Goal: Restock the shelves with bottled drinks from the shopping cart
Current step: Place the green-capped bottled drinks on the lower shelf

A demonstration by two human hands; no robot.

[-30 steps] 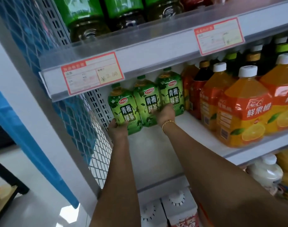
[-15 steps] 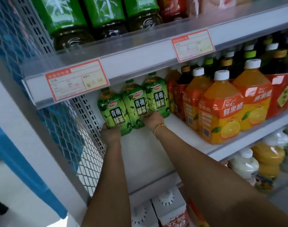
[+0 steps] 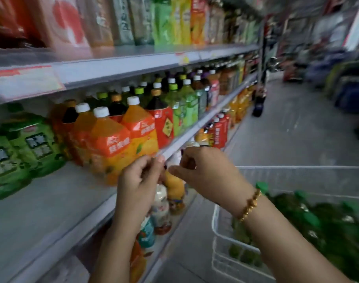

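Green-labelled tea bottles [image 3: 21,152] stand at the left end of the middle shelf [image 3: 52,203], apart from both hands. My left hand [image 3: 137,180] and my right hand [image 3: 203,172], which wears a gold bracelet, hang in the air in front of the shelf edge. Their fingers are loosely curled and hold nothing. At the lower right a white shopping cart [image 3: 221,250] holds several green-capped bottles [image 3: 325,219]. The picture is blurred.
Orange juice bottles [image 3: 111,144] and red and green drinks [image 3: 174,117] fill the middle shelf to the right. More bottles line the upper shelf [image 3: 146,56] and the lower shelf [image 3: 160,211]. The aisle floor [image 3: 297,129] runs away to the right.
Both hands have let go of the green tea bottles and pulled back from the shelf. The view has swung right, bringing the cart and the aisle into sight.
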